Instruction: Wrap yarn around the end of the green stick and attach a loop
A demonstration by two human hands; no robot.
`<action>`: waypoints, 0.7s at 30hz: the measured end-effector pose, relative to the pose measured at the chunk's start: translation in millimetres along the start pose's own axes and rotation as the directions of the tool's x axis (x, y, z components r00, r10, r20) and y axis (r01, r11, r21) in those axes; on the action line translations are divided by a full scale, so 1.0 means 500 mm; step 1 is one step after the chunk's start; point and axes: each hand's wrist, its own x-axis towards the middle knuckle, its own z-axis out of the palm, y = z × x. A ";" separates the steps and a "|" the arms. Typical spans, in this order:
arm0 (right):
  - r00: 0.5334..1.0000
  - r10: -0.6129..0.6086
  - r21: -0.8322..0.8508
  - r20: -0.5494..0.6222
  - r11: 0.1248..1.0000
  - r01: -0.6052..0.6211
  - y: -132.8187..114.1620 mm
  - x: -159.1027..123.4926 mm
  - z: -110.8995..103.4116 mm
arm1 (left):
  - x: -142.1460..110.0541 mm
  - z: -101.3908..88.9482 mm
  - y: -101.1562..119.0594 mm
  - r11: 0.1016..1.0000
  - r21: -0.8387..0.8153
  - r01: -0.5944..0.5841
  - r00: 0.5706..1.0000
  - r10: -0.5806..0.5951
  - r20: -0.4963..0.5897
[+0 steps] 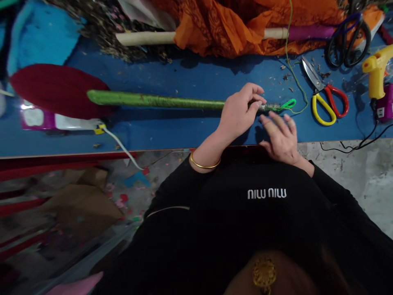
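1. Red leaf shape (pixel 58 92), quantity one: positioned beneath the left end of the green rod (pixel 159 100).
2. Green rod, quantity one: extends along the worktop (pixel 172 133); reference for all positions below.
3. Left hand (pixel 241 108), quantity one: its fingers grasp the rod near its right end.
4. Right hand (pixel 281 135), quantity one: its fingers are released and loosely spread, just on the near side of the rod's right end; contact cannot be told. Step in hand, as judged: binding this end. The next move appears to call for a steady left hold while the right fingers take up the thread.
5. Green thread (pixel 290 61), one strand: runs beyond the rod from near the green loop (pixel 289 104), quantity one, at the rod's right end.
6. Scissors, two pairs: yellow-and-red pair (pixel 320 87), near the rod's right end; black pair (pixel 346 49), farther right and beyond.
7. Glue gun (pixel 376 78), quantity one: well apart, right of the rod.
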 end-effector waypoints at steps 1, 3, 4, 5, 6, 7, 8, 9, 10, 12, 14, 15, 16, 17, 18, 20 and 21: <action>0.997 0.077 -0.015 -0.022 0.997 -0.077 0.005 0.003 -0.004 | 0.000 0.004 0.003 1.000 0.002 0.007 1.000 -0.007 -0.016; 0.988 0.151 -0.042 -0.021 0.988 -0.151 0.014 0.012 -0.014 | -0.001 0.013 0.007 1.000 0.013 0.025 0.998 -0.025 -0.051; 0.987 0.158 -0.053 -0.008 0.986 -0.159 0.019 0.016 -0.018 | -0.001 0.017 0.008 0.999 0.019 0.035 0.997 -0.034 -0.067; 0.987 0.161 -0.062 0.006 0.985 -0.160 0.023 0.019 -0.022 | -0.001 0.020 0.008 0.999 0.023 0.043 0.996 -0.041 -0.080; 0.987 0.162 -0.067 0.018 0.985 -0.161 0.027 0.020 -0.024 | -0.001 0.022 0.009 0.998 0.028 0.049 0.995 -0.047 -0.088; 0.986 0.165 -0.066 0.024 0.984 -0.163 0.030 0.018 -0.026 | -0.001 0.022 0.008 0.998 0.032 0.052 0.995 -0.049 -0.090; 0.985 0.170 -0.063 0.016 0.984 -0.168 0.034 0.015 -0.027 | -0.001 0.022 0.008 0.998 0.035 0.052 0.995 -0.048 -0.088; 0.985 0.175 -0.060 -0.011 0.983 -0.175 0.037 0.011 -0.027 | -0.001 0.020 0.007 0.998 0.038 0.048 0.996 -0.045 -0.080; 0.982 0.182 -0.058 -0.048 0.981 -0.184 0.040 0.006 -0.027 | -0.002 0.018 0.007 0.998 0.040 0.041 0.997 -0.038 -0.069; 0.975 0.186 -0.062 -0.124 0.979 -0.195 0.044 -0.001 -0.027 | -0.003 0.012 0.006 0.999 0.042 0.023 0.999 -0.021 -0.049; 0.975 0.178 -0.069 -0.135 0.980 -0.189 0.044 -0.001 -0.027 | -0.003 0.009 0.007 0.999 0.044 0.012 0.999 -0.011 -0.038; 0.979 0.175 -0.069 -0.108 0.981 -0.183 0.044 0.001 -0.026 | -0.003 0.010 0.008 0.999 0.046 0.015 0.999 -0.013 -0.038; 0.982 0.175 -0.065 -0.071 0.981 -0.180 0.043 0.004 -0.026 | -0.003 0.011 0.009 0.998 0.050 0.023 0.999 -0.021 -0.042; 0.983 0.178 -0.060 -0.040 0.982 -0.180 0.043 0.007 -0.025 | -0.003 0.013 0.009 0.998 0.053 0.035 0.998 -0.032 -0.050; 0.983 0.181 -0.052 -0.020 0.982 -0.182 0.043 0.009 -0.025 | -0.003 0.016 0.010 0.997 0.057 0.046 0.997 -0.043 -0.059; 0.983 0.179 -0.017 -0.046 0.983 -0.180 0.046 0.010 -0.024 | -0.002 0.021 0.010 0.996 0.066 0.056 0.996 -0.052 -0.071; 0.980 0.174 0.012 -0.092 0.985 -0.174 0.049 0.007 -0.024 | -0.002 0.021 0.009 0.996 0.072 0.053 0.996 -0.048 -0.070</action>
